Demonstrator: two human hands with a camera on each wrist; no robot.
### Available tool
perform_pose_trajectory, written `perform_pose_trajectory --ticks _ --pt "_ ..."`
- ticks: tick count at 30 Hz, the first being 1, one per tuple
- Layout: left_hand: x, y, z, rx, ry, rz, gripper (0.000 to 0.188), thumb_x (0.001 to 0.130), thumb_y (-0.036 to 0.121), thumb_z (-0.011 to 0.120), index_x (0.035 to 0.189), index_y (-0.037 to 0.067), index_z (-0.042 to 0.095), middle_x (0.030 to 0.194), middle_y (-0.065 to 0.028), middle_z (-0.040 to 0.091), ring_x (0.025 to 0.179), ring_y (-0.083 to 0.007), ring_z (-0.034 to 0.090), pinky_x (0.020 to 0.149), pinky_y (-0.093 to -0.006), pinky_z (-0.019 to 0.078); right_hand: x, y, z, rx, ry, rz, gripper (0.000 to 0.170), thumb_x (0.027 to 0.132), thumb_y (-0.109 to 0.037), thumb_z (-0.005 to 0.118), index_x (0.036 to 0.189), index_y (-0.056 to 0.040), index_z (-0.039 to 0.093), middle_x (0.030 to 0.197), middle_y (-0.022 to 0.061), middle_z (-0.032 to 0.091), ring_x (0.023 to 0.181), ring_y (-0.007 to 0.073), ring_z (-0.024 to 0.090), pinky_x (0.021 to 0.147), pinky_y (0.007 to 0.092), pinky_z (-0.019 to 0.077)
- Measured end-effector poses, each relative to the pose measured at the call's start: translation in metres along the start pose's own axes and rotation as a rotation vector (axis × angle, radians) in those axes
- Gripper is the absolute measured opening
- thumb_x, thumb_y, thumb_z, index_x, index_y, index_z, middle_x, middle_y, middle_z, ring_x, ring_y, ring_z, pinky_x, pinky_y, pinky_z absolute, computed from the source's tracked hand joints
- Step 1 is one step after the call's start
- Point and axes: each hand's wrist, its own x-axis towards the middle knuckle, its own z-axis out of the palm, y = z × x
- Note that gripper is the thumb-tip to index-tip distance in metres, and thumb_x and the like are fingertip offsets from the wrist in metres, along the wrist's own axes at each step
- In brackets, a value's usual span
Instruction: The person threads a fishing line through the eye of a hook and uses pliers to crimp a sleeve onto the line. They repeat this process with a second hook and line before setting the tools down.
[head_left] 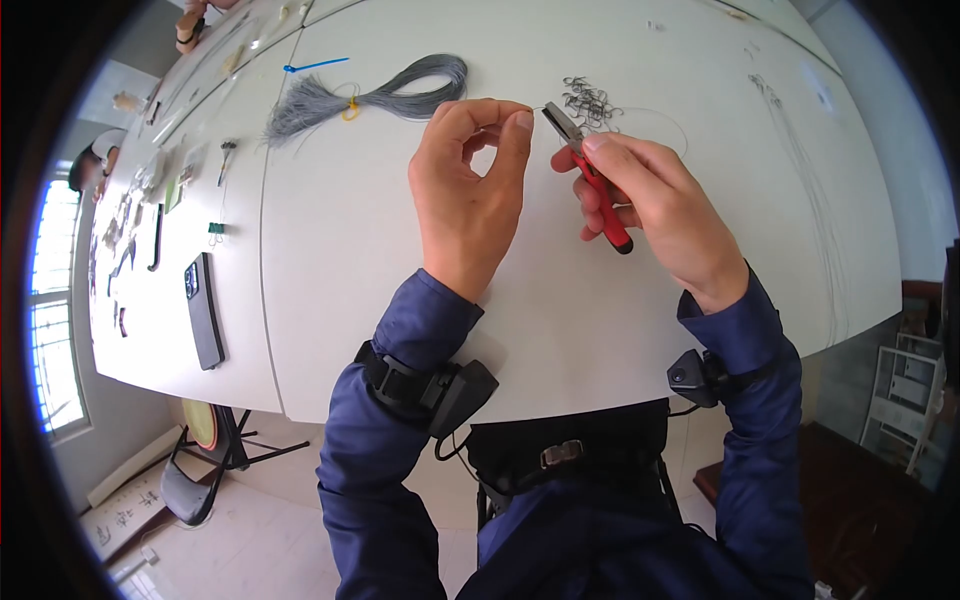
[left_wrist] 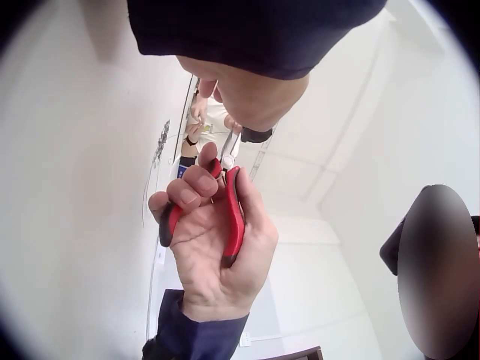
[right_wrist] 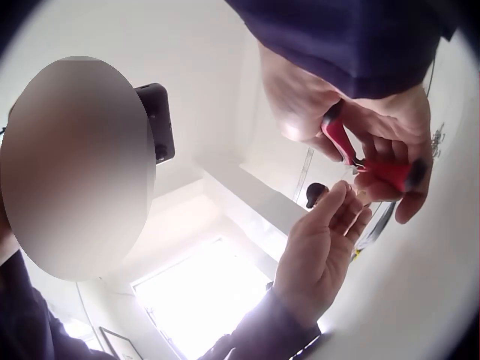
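My right hand (head_left: 665,195) grips red-handled pliers (head_left: 600,192); their handles lie across the palm and curled fingers in the left wrist view. The plier tips point toward my left hand (head_left: 468,190), whose thumb and index fingertips pinch a tiny thin piece, like a wire end, right beside the tips. Most of that piece is hidden by the fingers. Just beyond the pliers lies a loose pile of small dark metal hooks (head_left: 590,103). Behind the left hand is a bundle of grey strands (head_left: 430,85), looped and bound with a yellow tie (head_left: 351,109).
A blue zip tie (head_left: 318,65) lies beyond the bundle. Long thin strands (head_left: 800,170) run along the table's right side. A phone (head_left: 203,310) and a green clip (head_left: 216,229) lie to the left. Other people sit at the table's far left.
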Motion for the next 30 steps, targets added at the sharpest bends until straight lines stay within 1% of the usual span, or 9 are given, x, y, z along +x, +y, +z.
perform_pose_trajectory --ticks 7,14,17,18,21,23,26,27,30 --pt "-0.001 -0.001 0.001 0.019 -0.01 0.015 0.01 0.093 0.007 0.07 0.094 -0.003 0.067 0.092 -0.008 0.067 0.083 -0.0164 0.065 0.081 -0.0301 0.0536 0.001 0.005 0.004 -0.008 0.02 -0.019 0.046 0.104 -0.039 0.051 0.098 0.0028 0.069 0.069 -0.002 0.051 0.06 0.0071 0.049 0.054 0.0252 0.045" --pt "-0.002 0.005 0.0 -0.046 -0.013 -0.115 0.015 0.093 0.012 0.069 0.094 -0.002 0.067 0.092 -0.0069 0.07 0.087 -0.0144 0.065 0.085 -0.0291 0.0528 0.0 0.006 0.004 -0.049 0.043 -0.049 0.049 0.104 -0.042 0.053 0.096 0.0031 0.069 0.067 -0.0019 0.051 0.056 0.0063 0.047 0.051 0.0244 0.0416" --pt "-0.001 0.006 0.0 -0.043 -0.037 -0.122 0.019 0.097 0.012 0.066 0.101 -0.006 0.067 0.091 -0.0052 0.067 0.085 -0.01 0.06 0.081 -0.0245 0.0485 0.002 0.01 0.003 -0.058 0.053 -0.074 0.049 0.104 -0.043 0.053 0.096 0.0028 0.069 0.067 -0.002 0.051 0.056 0.0063 0.047 0.05 0.0244 0.0404" --pt "-0.001 0.006 -0.001 -0.095 -0.059 -0.176 0.019 0.097 0.012 0.066 0.102 -0.006 0.067 0.092 -0.0053 0.067 0.087 -0.0108 0.061 0.082 -0.0254 0.0487 0.002 0.011 0.003 -0.061 0.056 -0.081 0.049 0.104 -0.043 0.053 0.096 0.0027 0.069 0.067 -0.0021 0.051 0.056 0.0063 0.047 0.05 0.0244 0.04" --pt "0.0 0.004 -0.004 -0.289 -0.111 -0.308 0.018 0.098 0.013 0.065 0.103 -0.004 0.068 0.096 -0.0055 0.068 0.091 -0.0134 0.063 0.087 -0.0287 0.0493 0.005 0.012 0.0 0.004 0.009 -0.025 0.045 0.102 -0.042 0.056 0.098 0.0023 0.068 0.069 -0.0024 0.053 0.06 0.0061 0.049 0.053 0.024 0.0406" --pt "0.0 0.0 -0.004 -0.466 -0.134 -0.369 0.016 0.099 0.013 0.064 0.104 -0.002 0.069 0.1 -0.0057 0.068 0.095 -0.0151 0.064 0.09 -0.0317 0.0493 0.007 0.011 0.002 0.025 0.026 -0.064 0.039 0.1 -0.037 0.061 0.102 0.0016 0.067 0.072 -0.0017 0.056 0.064 0.0067 0.052 0.059 0.0236 0.043" --pt "-0.002 -0.002 -0.001 -0.66 -0.173 -0.447 0.016 0.095 0.013 0.069 0.103 -0.001 0.071 0.101 -0.0054 0.07 0.093 -0.0123 0.063 0.087 -0.0304 0.05 0.011 0.014 0.009 0.175 0.101 -0.089 0.032 0.099 -0.03 0.063 0.112 -0.0008 0.064 0.082 0.0013 0.061 0.075 0.0096 0.057 0.07 0.0241 0.0454" --pt "-0.004 -0.003 -0.001 -0.655 -0.209 -0.464 0.016 0.097 0.013 0.066 0.105 0.0 0.071 0.102 -0.0058 0.07 0.096 -0.0133 0.063 0.089 -0.032 0.0493 0.011 0.015 0.01 0.244 0.137 -0.091 0.031 0.099 -0.028 0.063 0.115 -0.0018 0.063 0.086 0.0026 0.063 0.079 0.011 0.059 0.074 0.0245 0.0461" --pt "-0.007 -0.003 -0.001 -0.651 -0.28 -0.5 0.016 0.101 0.013 0.061 0.108 0.002 0.07 0.106 -0.0068 0.069 0.1 -0.0155 0.064 0.094 -0.0352 0.048 0.013 0.017 0.001 0.336 0.112 -0.061 0.03 0.096 -0.023 0.066 0.117 -0.0014 0.063 0.09 0.005 0.064 0.085 0.0136 0.061 0.08 0.0268 0.048"
